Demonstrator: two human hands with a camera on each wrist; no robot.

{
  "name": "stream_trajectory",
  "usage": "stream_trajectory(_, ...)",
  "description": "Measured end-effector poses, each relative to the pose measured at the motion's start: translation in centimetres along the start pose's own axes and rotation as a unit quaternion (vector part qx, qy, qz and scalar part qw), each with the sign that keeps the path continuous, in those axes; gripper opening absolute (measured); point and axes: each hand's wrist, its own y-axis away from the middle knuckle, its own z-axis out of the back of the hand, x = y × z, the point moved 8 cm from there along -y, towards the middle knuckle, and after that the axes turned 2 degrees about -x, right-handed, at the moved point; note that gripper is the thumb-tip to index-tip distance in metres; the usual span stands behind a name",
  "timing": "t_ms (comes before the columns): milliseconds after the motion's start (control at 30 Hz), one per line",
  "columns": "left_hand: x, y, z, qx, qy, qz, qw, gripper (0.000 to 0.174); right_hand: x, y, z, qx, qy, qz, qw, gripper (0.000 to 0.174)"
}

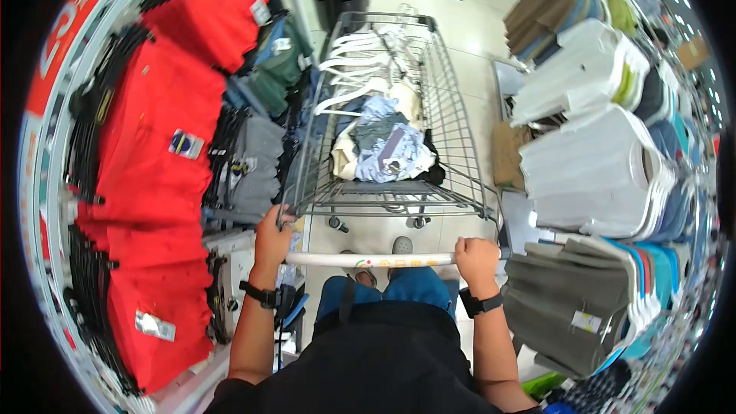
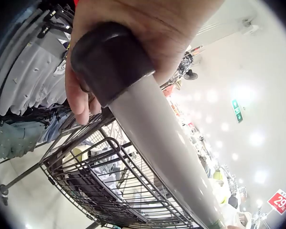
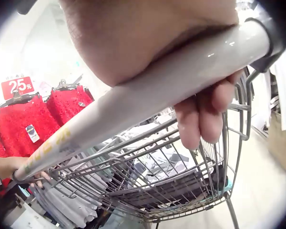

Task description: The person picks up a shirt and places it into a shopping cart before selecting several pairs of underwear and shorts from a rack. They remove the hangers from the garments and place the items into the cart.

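My left hand grips the left end of the shopping cart's white handle. In the left wrist view its palm lies over the black end cap, with fingers curled down on the far side. Near the handle's right end, my right hand is wrapped round the bar, and its fingertips show below it in the right wrist view. Ahead is the wire cart basket. Crumpled light blue, cream and dark clothes lie inside, with several white hangers beyond them.
Red garments on black hangers line the left side, close to the cart. White shirts and grey-brown shirts hang along the right. A cardboard box stands right of the cart. Pale floor tiles stretch ahead.
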Motion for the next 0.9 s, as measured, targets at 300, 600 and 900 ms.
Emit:
stream_trajectory(300,-0.8,4.6,2.1,-0.250,-0.130,0.011,0.959,0.049,0.8,-0.6,-3.3,0.262,-0.111,0.145,0.948,0.048)
stream_trajectory(600,3.2,14.5,-4.0,-0.386,0.145,0.179,0.893,0.072,9.0,1.5,-4.7,0.513,-0.070,0.379,0.767,0.027)
stream_trajectory(900,6.6,24.9,-9.7,-0.382,0.099,0.181,0.901,0.037,8.3,2.4,-6.0,0.578,-0.136,0.377,0.711,0.034)
